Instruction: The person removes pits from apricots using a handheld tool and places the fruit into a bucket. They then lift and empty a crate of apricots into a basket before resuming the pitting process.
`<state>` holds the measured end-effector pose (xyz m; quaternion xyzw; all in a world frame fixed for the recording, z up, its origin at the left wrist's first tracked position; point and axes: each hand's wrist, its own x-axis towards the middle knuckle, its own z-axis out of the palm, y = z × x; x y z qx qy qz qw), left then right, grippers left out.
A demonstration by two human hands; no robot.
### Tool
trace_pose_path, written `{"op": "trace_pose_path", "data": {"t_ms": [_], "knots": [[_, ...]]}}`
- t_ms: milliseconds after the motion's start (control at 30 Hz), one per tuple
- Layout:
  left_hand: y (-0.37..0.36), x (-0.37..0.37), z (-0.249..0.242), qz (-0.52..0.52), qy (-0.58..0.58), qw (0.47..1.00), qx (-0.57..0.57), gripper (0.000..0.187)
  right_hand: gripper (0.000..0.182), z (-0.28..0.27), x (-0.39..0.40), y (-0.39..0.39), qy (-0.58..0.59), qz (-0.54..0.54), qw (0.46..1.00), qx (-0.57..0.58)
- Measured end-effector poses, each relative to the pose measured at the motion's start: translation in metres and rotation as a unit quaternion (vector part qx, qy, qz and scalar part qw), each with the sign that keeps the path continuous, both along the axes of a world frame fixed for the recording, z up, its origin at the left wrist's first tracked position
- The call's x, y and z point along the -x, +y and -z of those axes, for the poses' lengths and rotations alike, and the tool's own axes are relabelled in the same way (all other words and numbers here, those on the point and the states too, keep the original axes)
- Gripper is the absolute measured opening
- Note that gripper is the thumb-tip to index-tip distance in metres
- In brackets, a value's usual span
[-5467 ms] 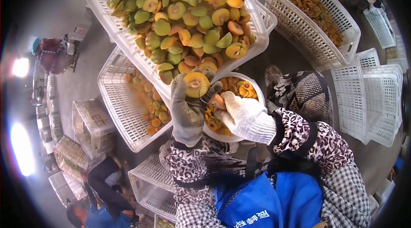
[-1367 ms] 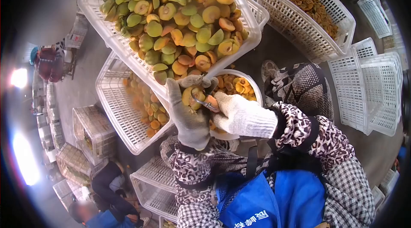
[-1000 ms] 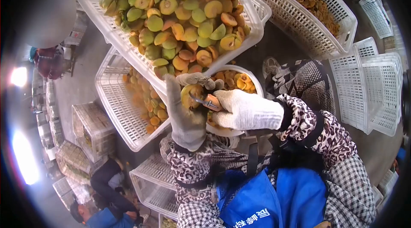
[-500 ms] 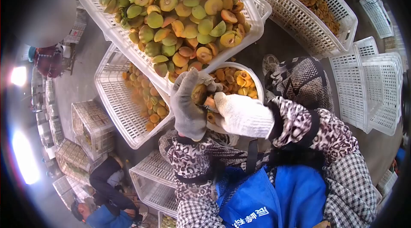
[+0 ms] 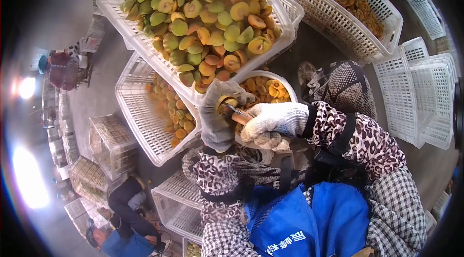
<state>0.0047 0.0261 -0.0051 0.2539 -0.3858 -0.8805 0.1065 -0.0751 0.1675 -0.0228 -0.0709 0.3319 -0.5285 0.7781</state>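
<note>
My left hand (image 5: 215, 119), in a grey soiled glove, is closed around a peach half (image 5: 225, 102) with its cut face up. In my white-gloved right hand (image 5: 273, 124) is a pitting tool (image 5: 240, 115) with a wooden handle and a curved metal tip. That tip touches the cut face of the fruit. Just beyond my hands stands a white crate (image 5: 145, 59) heaped with green and orange peach halves (image 5: 205, 20). A round white tub (image 5: 292, 93) of orange fruit pieces (image 5: 263, 89) lies partly hidden behind my hands.
Left of my hands, a lower white crate (image 5: 140, 134) holds more orange fruit (image 5: 176, 117). At upper right stands a crate (image 5: 333, 30) of orange pieces. Stacked white crates (image 5: 418, 97) are at right. Another person (image 5: 125, 228) sits at lower left.
My right hand has turned and drawn back slightly, exposing the tool's handle and metal tip. The peach half in my left hand now shows its cut face. The view has shifted a little.
</note>
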Motion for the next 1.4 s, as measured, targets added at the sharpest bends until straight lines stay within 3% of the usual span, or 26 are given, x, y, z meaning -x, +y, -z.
{"op": "trace_pose_path", "data": {"t_ms": [67,167,200,267,333,400,433,467,500,533,567,600,633,667,800,867,933,1000,1033,1067,1100,1133,1267,1300,1333,1400], "knots": [[0.002,0.001,-0.004,-0.026,0.009,0.997,-0.07,0.034,0.011,0.003,-0.001,-0.002,-0.027,-0.012,1.0,0.01],[-0.013,-0.006,0.002,-0.063,0.016,0.98,-0.189,0.031,0.014,0.008,-0.003,-0.011,0.232,-0.072,0.965,0.098],[-0.018,-0.009,0.006,-0.073,0.01,0.969,-0.236,0.03,0.014,0.007,-0.003,-0.009,0.232,-0.075,0.965,0.1],[-0.016,-0.016,-0.008,-0.136,0.003,0.981,-0.138,0.025,0.03,-0.01,0.004,-0.003,0.491,-0.155,0.853,0.081],[-0.052,-0.029,0.001,-0.282,-0.053,0.939,0.19,0.016,0.039,-0.021,0.009,0.019,0.618,-0.16,0.764,0.094],[-0.086,-0.041,0.016,-0.397,-0.107,0.77,0.488,0.01,0.035,0.032,0.005,0.044,0.649,-0.016,0.756,0.084],[-0.091,-0.041,0.019,-0.434,-0.131,0.645,0.615,0.011,0.03,0.032,0.004,0.042,0.656,-0.062,0.751,-0.031],[-0.094,-0.035,0.025,-0.435,-0.127,0.644,0.617,0.011,0.025,0.031,0.004,0.038,0.654,-0.101,0.736,-0.146],[-0.096,-0.025,0.034,-0.34,-0.115,0.647,0.673,0.012,0.017,0.025,0.005,0.044,0.77,-0.127,0.622,-0.067],[-0.093,-0.016,0.039,-0.239,-0.108,0.643,0.72,0.015,0.017,0.046,0.008,0.054,0.769,-0.127,0.623,-0.067],[-0.088,-0.003,0.037,-0.139,-0.158,0.506,0.837,0.01,0.016,0.083,0.012,0.068,0.781,-0.246,0.566,-0.094],[-0.084,0.013,0.046,-0.077,-0.193,0.476,0.854,0.013,0.015,0.103,0.017,0.075,0.781,-0.357,0.498,-0.121],[-0.087,0.028,0.059,-0.04,-0.2,0.421,0.884,0.017,0.017,0.081,0.01,0.084,0.847,-0.258,0.452,-0.108],[-0.085,0.037,0.067,-0.001,-0.209,0.367,0.906,0.022,0.019,0.068,0.015,0.075,0.772,-0.243,0.563,-0.169],[-0.076,0.057,0.074,0.038,-0.267,0.325,0.907,0.029,0.015,0.078,0.023,0.081,0.826,-0.232,0.488,-0.158],[-0.078,0.056,0.078,0.051,-0.296,0.343,0.89,0.034,0.026,0.065,0.02,0.072,0.782,-0.105,0.613,-0.044],[-0.08,0.056,0.073,0.078,-0.327,0.381,0.861,0.039,0.024,0.05,0.022,0.06,0.769,-0.053,0.634,-0.065],[-0.074,0.048,0.063,-0.054,-0.297,0.449,0.841,0.048,0.023,0.028,0.02,0.048,0.753,-0.003,0.653,-0.089],[-0.066,0.044,0.044,-0.076,-0.285,0.526,0.798,0.051,0.023,0.013,0.021,0.042,0.732,0.058,0.673,-0.087],[-0.061,0.039,0.033,-0.075,-0.283,0.526,0.799,0.051,0.023,0.002,0.022,0.036,0.708,0.119,0.691,-0.085],[-0.058,0.031,0.024,-0.083,-0.141,0.833,0.528,0.047,0.023,-0.004,0.02,0.03,0.706,0.122,0.692,-0.086],[-0.057,0.024,0.012,-0.076,0.024,0.984,0.158,0.044,0.025,-0.009,0.018,0.023,0.693,0.17,0.701,-0.024],[-0.02,0.019,-0.005,-0.061,0.046,0.962,0.263,0.027,0.031,-0.03,0.003,0.001,0.639,0.177,0.748,0.038],[-0.015,0.019,-0.009,-0.054,0.086,0.994,0.041,0.027,0.029,-0.034,0.0,-0.002,0.669,0.146,0.728,0.028],[-0.008,0.02,-0.009,-0.057,0.084,0.994,0.039,0.027,0.03,-0.029,-0.006,-0.005,0.722,0.164,0.67,0.049],[0.002,0.019,-0.007,-0.073,0.067,0.961,0.258,0.039,0.031,-0.026,-0.012,-0.006,0.751,0.095,0.654,0.006]]}}
